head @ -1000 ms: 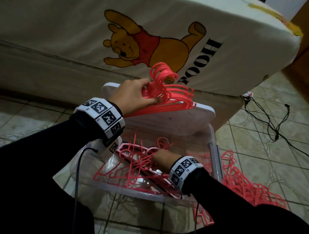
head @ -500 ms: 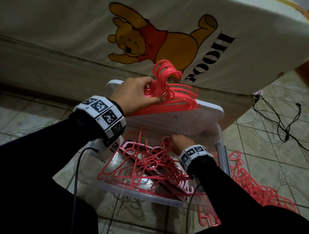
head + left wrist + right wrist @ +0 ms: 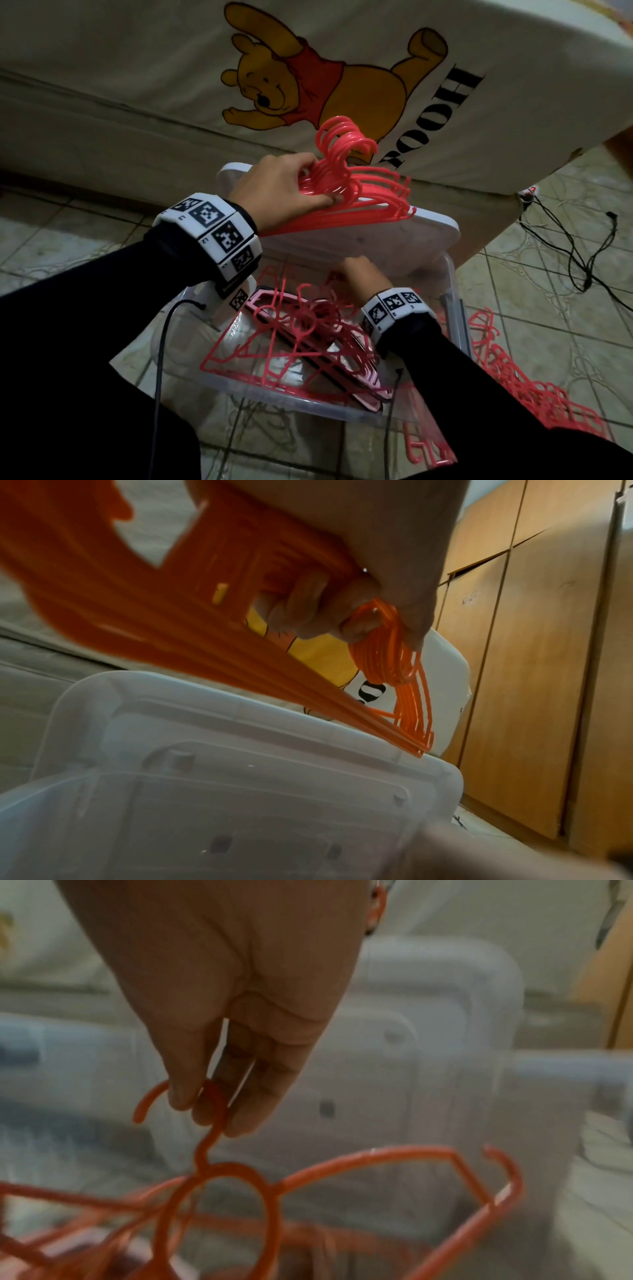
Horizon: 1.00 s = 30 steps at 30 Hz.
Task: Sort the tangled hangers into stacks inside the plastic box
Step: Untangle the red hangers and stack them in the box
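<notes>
My left hand (image 3: 284, 186) grips a neat bundle of several red hangers (image 3: 359, 192) above the white lid (image 3: 394, 240), with its fingers (image 3: 308, 610) curled through the frames. Below it stands the clear plastic box (image 3: 452, 301), where tangled red hangers (image 3: 294, 342) lie over a pink stack (image 3: 349, 373). My right hand (image 3: 359, 277) is inside the box at its far end. In the right wrist view its fingertips (image 3: 205, 1104) pinch the hook of a single red hanger (image 3: 240, 1183) that hangs below them.
A mattress with a yellow bear print (image 3: 308, 85) lies just behind the box. More red hangers (image 3: 534, 383) are heaped on the tiled floor to the right. Black cables (image 3: 582, 253) trail across the floor at the far right. Wooden cupboard doors (image 3: 548, 669) stand beyond.
My right hand has moved from the near middle of the box to its far end and taken a hanger by the hook. The left hand has kept its bundle over the lid.
</notes>
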{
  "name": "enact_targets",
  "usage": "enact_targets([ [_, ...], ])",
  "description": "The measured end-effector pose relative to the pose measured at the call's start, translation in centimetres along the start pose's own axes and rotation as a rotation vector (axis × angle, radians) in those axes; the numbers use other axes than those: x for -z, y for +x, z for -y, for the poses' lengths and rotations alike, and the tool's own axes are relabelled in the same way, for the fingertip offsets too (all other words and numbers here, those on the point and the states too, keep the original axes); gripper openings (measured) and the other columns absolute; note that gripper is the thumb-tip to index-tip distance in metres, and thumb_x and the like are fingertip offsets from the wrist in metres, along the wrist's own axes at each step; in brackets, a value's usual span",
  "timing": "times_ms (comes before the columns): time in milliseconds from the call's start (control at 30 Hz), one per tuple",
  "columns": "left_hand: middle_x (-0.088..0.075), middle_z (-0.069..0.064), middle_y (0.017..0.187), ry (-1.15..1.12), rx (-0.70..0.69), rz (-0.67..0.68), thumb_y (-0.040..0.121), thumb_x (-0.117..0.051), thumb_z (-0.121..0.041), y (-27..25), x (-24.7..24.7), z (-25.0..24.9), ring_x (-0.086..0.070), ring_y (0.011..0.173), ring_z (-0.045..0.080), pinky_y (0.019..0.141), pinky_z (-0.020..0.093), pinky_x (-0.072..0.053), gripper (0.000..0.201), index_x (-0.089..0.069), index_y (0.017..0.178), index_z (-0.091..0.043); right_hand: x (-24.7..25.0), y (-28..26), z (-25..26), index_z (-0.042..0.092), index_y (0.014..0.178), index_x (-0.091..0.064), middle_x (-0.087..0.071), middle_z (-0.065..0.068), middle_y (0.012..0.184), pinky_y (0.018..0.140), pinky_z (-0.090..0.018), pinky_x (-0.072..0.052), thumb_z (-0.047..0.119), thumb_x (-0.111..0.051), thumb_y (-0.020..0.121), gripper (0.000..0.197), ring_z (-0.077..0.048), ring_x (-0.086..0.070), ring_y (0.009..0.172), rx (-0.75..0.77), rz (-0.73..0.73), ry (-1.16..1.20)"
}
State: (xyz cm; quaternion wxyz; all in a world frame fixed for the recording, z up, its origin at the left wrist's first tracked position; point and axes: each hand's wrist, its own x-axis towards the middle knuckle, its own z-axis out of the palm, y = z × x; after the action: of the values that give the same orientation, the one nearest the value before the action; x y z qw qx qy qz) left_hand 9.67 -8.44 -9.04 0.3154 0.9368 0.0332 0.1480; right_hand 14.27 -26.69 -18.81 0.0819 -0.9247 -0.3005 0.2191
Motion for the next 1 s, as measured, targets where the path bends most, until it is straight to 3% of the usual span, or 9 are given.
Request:
enact_targets([
  [167, -0.062, -0.013, 0.085, -0.047, 0.007, -0.028, 0.069, -0.066, -0.066, 0.1, 0.4, -0.5, -0.060, 0.084, 0.010, 0.069, 0.028, -0.043, 0.037, -0.057, 0.087, -0.035, 4.2, -1.6, 0.8, 0.030, 0.100, -0.073, -0.069, -0.011, 0.100, 0.084, -0.036, -0.051, 0.017, -0.061, 0.086, 0.022, -0.030, -0.064, 0.094, 0.104, -0.125, -0.070],
  [267, -0.067, -0.007, 0.089, -0.112, -0.003, -0.031, 0.068, -0.065, -0.068, 0.1, 0.7, -0.6, -0.063, 0.086, 0.014, 0.077, 0.037, -0.052, 0.044, -0.059, 0.090, -0.031, 5.4, -2.9, 0.7, 0.027, 0.102, -0.072, -0.069, -0.012, 0.101, 0.083, -0.037, -0.051, 0.018, -0.060, 0.086, 0.022, -0.031, -0.064, 0.095, 0.152, -0.159, -0.168],
  [367, -0.069, -0.004, 0.093, -0.115, -0.004, -0.025, 0.071, -0.067, -0.064, 0.1, 0.9, -0.5, -0.064, 0.088, 0.015, 0.080, 0.041, -0.052, 0.044, -0.061, 0.093, -0.027, 4.7, -4.3, 0.4, 0.021, 0.102, -0.071, -0.066, -0.013, 0.097, 0.076, -0.036, -0.049, 0.022, -0.060, 0.084, 0.021, -0.033, -0.063, 0.093, 0.165, -0.122, -0.307],
  [533, -0.069, -0.002, 0.095, -0.075, -0.005, -0.008, 0.071, -0.065, -0.064, -0.2, 0.9, -0.7, -0.063, 0.089, 0.017, 0.081, 0.038, -0.051, 0.050, -0.064, 0.097, -0.022, 2.6, -5.3, -0.2, 0.010, 0.101, -0.068, -0.064, -0.014, 0.096, 0.068, -0.034, -0.040, 0.021, -0.053, 0.090, 0.021, -0.034, -0.062, 0.095, 0.163, -0.047, -0.418],
  [667, -0.063, -0.012, 0.089, -0.021, 0.007, -0.037, 0.068, -0.063, -0.069, -0.4, 0.8, -1.0, -0.058, 0.082, 0.009, 0.064, 0.025, -0.038, 0.042, -0.058, 0.089, -0.033, 0.8, -5.3, 0.1, 0.007, 0.109, -0.063, -0.064, -0.014, 0.106, 0.078, -0.038, -0.047, 0.010, -0.047, 0.093, 0.023, -0.032, -0.062, 0.102, 0.198, 0.052, -0.455],
  [733, -0.060, -0.015, 0.086, -0.013, 0.004, -0.038, 0.068, -0.063, -0.069, -0.4, 0.8, -1.0, -0.054, 0.080, 0.006, 0.062, 0.024, -0.033, 0.040, -0.057, 0.089, -0.035, 0.5, -5.1, 0.3, 0.007, 0.110, -0.063, -0.063, -0.014, 0.110, 0.080, -0.039, -0.048, 0.010, -0.044, 0.095, 0.025, -0.033, -0.061, 0.104, 0.219, 0.068, -0.473],
  [867, -0.057, -0.016, 0.084, 0.017, -0.001, -0.039, 0.068, -0.062, -0.070, -0.3, 0.5, -1.0, -0.051, 0.079, 0.005, 0.058, 0.023, -0.030, 0.039, -0.055, 0.088, -0.036, 1.0, -4.8, 1.1, 0.007, 0.103, -0.065, -0.064, -0.013, 0.103, 0.070, -0.036, -0.044, 0.014, -0.047, 0.094, 0.021, -0.033, -0.062, 0.098, 0.260, 0.034, -0.517],
  [1000, -0.066, -0.009, 0.091, -0.014, 0.004, -0.037, 0.070, -0.066, -0.066, -0.1, 0.4, -0.8, -0.059, 0.084, 0.010, 0.067, 0.028, -0.043, 0.045, -0.062, 0.093, -0.027, 2.4, -4.5, 0.9, 0.012, 0.100, -0.066, -0.063, -0.011, 0.101, 0.066, -0.033, -0.038, 0.016, -0.051, 0.090, 0.019, -0.031, -0.061, 0.096, 0.250, -0.057, -0.470],
])
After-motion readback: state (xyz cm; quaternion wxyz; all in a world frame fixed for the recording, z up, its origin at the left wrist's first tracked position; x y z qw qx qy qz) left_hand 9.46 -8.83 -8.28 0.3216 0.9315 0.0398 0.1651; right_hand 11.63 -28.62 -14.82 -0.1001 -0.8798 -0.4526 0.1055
